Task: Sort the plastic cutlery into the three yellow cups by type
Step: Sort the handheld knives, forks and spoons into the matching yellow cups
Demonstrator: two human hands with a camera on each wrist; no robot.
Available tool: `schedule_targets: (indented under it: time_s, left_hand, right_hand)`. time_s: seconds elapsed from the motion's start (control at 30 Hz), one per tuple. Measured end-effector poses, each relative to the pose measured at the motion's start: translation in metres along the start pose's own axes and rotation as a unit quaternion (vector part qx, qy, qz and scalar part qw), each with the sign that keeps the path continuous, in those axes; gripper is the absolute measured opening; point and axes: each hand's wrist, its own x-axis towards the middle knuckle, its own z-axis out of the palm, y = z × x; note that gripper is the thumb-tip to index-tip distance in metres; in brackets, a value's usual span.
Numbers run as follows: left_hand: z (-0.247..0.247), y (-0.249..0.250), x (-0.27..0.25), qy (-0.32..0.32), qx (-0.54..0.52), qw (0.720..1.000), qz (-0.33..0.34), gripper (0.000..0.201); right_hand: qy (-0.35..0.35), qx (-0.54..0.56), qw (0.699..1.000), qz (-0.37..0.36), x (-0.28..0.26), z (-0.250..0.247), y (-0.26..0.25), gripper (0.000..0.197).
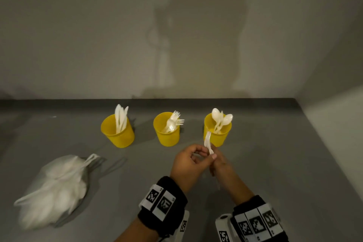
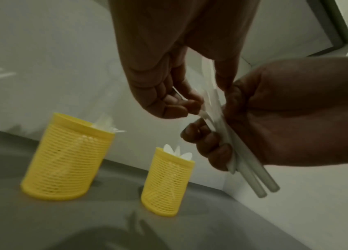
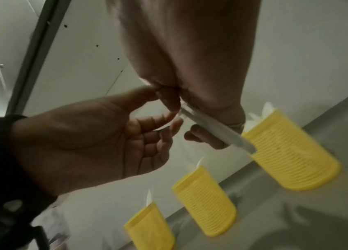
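Three yellow cups stand in a row: the left cup (image 1: 117,133) holds knives, the middle cup (image 1: 167,133) forks, the right cup (image 1: 218,135) spoons. My hands meet just in front of the right cup. My right hand (image 1: 214,158) grips a small bundle of white cutlery (image 2: 252,170) by the handles. One piece (image 1: 208,141) sticks up above the hands; its type is too blurred to tell. My left hand (image 1: 202,152) pinches the upper end of the bundle (image 3: 218,130) with thumb and fingertips.
A translucent bag (image 1: 57,186) of white cutlery lies on the grey table (image 1: 275,163) at the front left. A wall runs close behind the cups and along the table's right edge.
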Motion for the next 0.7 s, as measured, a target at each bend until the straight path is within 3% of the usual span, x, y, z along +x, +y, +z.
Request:
schedule_targets:
  time_s: [0.03,0.13,0.23,0.33,0.43,0.57,0.7]
  left_hand:
    - [-0.009,-0.005,0.0,0.021,-0.007,1.0,-0.01,0.014]
    - [-0.037,-0.013,-0.002,0.056,-0.025,0.998,-0.024,0.011]
    - [-0.065,-0.015,-0.005,0.078,-0.047,0.996,-0.024,0.008]
    - [-0.091,-0.012,-0.007,0.075,-0.067,0.994,-0.036,0.011]
    - [-0.113,-0.006,-0.013,0.088,-0.059,0.994,-0.038,0.018]
    - [-0.169,0.009,-0.003,0.182,-0.018,0.983,-0.005,0.016]
    - [-0.234,0.023,0.032,0.296,0.06,0.953,0.035,0.023]
  right_hand:
    - [-0.015,-0.01,1.0,-0.008,-0.002,0.01,0.001,0.079]
    - [-0.052,-0.039,0.998,0.0,-0.005,0.04,-0.004,0.064]
    - [-0.051,-0.048,0.997,-0.019,-0.006,0.064,-0.009,0.063]
    - [-0.063,-0.054,0.996,-0.037,-0.004,0.081,-0.011,0.034]
    - [-0.05,-0.057,0.997,-0.027,-0.001,0.088,-0.01,0.03]
    - [0.023,-0.027,0.999,-0.019,0.006,0.081,-0.005,0.017]
    - [0.049,-0.03,0.998,0.001,0.011,0.079,0.004,0.016]
